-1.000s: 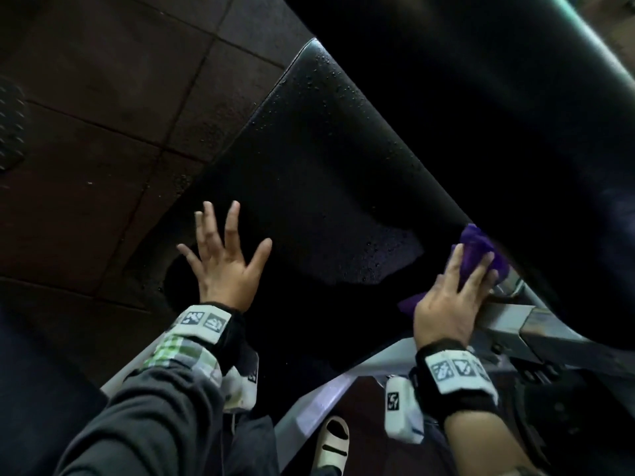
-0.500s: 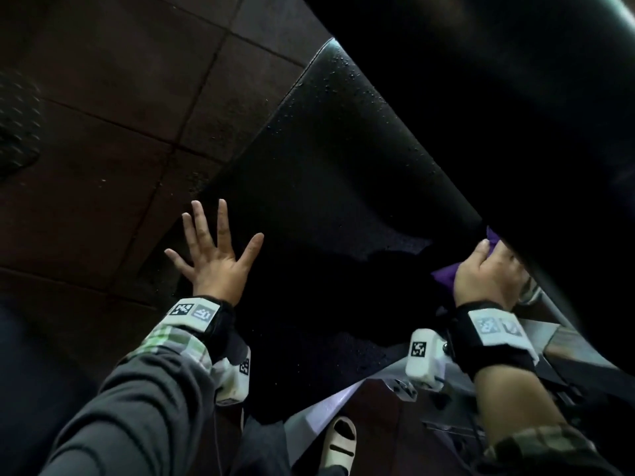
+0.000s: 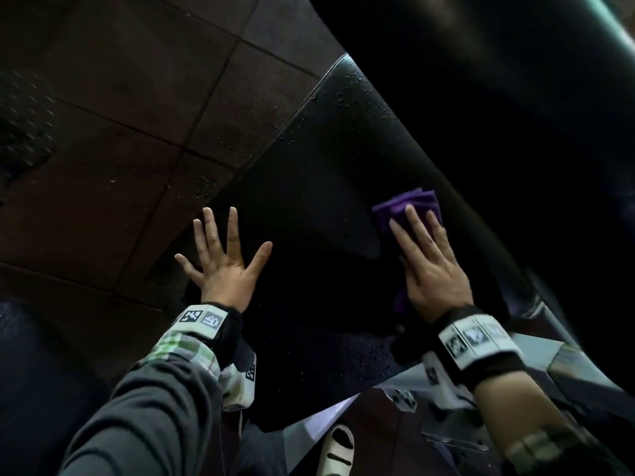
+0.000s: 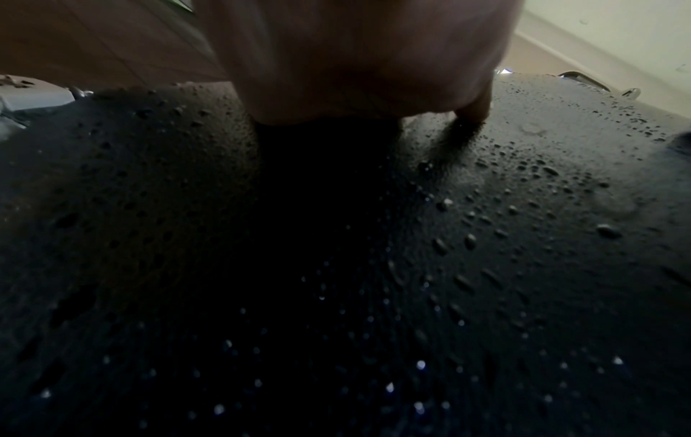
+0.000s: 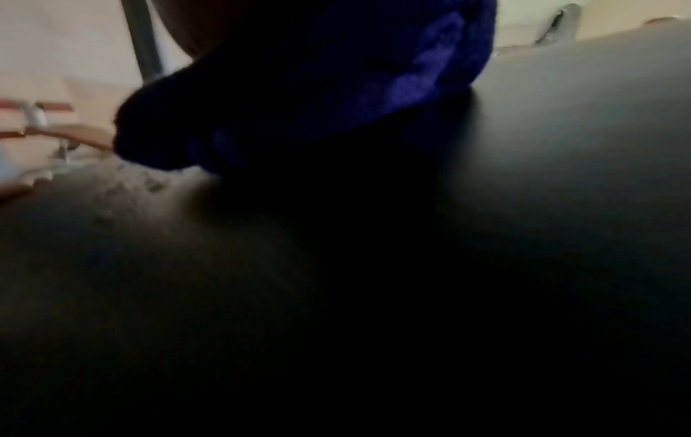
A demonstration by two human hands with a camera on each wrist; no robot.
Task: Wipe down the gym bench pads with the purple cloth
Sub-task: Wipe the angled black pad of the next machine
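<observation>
Purple cloth point(image 3: 409, 209) lies folded on the black seat pad point(image 3: 309, 187), near its right side beside the angled back pad point(image 3: 498, 115). Soft, light, likely damp; best driven by flat palm pressure on top, should slide easily over the slick wet vinyl. Right hand point(image 3: 431, 269) lies flat on it, fingers straight, pressing down, not clutching. Left hand point(image 3: 225, 266) is splayed flat on the pad's left edge, holding nothing, looks like bracing. Water droplets point(image 4: 523, 183) bead on the unwiped area. Tiled floor point(image 3: 137, 115) to the left.
</observation>
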